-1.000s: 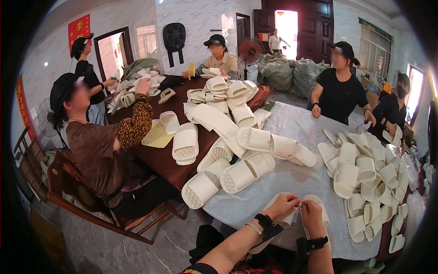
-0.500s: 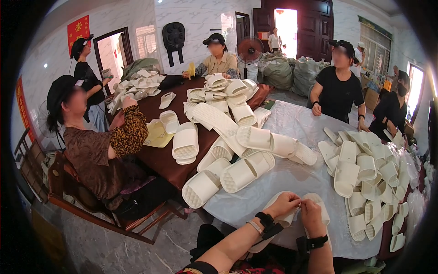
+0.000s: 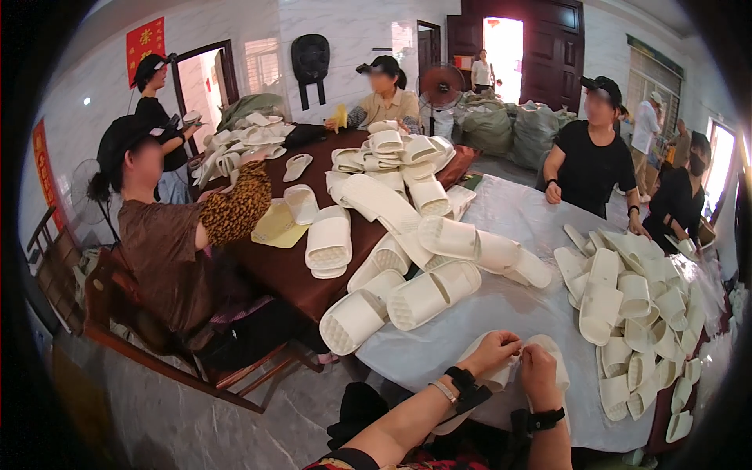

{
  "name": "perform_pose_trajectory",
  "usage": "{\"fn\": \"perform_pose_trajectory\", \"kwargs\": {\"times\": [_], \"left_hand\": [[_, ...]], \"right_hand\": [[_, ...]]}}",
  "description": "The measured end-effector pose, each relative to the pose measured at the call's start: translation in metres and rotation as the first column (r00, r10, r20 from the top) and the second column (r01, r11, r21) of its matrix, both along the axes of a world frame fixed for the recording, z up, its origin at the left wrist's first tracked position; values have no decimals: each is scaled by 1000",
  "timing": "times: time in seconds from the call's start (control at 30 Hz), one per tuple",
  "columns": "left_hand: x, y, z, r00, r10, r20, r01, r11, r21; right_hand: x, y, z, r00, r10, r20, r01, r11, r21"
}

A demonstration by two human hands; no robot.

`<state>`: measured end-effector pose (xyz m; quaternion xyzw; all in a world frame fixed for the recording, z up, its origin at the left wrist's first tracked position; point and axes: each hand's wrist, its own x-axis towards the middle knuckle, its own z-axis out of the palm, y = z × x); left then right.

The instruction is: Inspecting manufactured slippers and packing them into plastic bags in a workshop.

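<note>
My left hand and my right hand meet at the fingertips near the table's front edge. Both are closed in a pinch; whatever is between the fingers is too small to make out. Below them lie two cream slippers on the plastic-covered table: the left slipper is partly hidden by my left hand and wrist, the right slipper by my right hand. Dark bands circle both wrists, and a light bracelet is on the left one.
Several cream slippers are heaped ahead of my hands, and a bigger pile covers the table's right side. A person in brown sits at the left; another in black stands across. A wooden chair stands lower left.
The whole view has shifted slightly. My hands stay pinched together over the two slippers, with only small finger movement. The seated person's arm at the left has moved a little.
</note>
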<state>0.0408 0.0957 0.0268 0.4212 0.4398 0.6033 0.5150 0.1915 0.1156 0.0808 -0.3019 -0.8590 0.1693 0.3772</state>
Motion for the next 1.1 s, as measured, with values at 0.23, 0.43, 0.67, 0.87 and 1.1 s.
{"fn": "perform_pose_trajectory", "kwargs": {"times": [0.23, 0.43, 0.67, 0.87, 1.1], "left_hand": [[-1, 2, -4, 1000, -19, -1, 19, 1000, -9], [-2, -3, 3, 999, -37, 8, 37, 999, 8], [2, -3, 9, 1000, -26, -12, 26, 1000, -16], [-2, -3, 4, 1000, -7, 19, 7, 1000, -11], [-3, -3, -2, 995, -17, 98, 17, 1000, 0]], "right_hand": [[-1, -3, 0, 1000, -17, 14, 16, 999, 40], [-1, -7, 2, 999, -41, 26, 40, 999, 8], [0, -2, -2, 1000, 9, -11, -8, 999, 53], [1, 0, -6, 1000, 14, 14, -15, 997, 71], [1, -3, -6, 999, -4, 35, 1, 997, 77]]}}
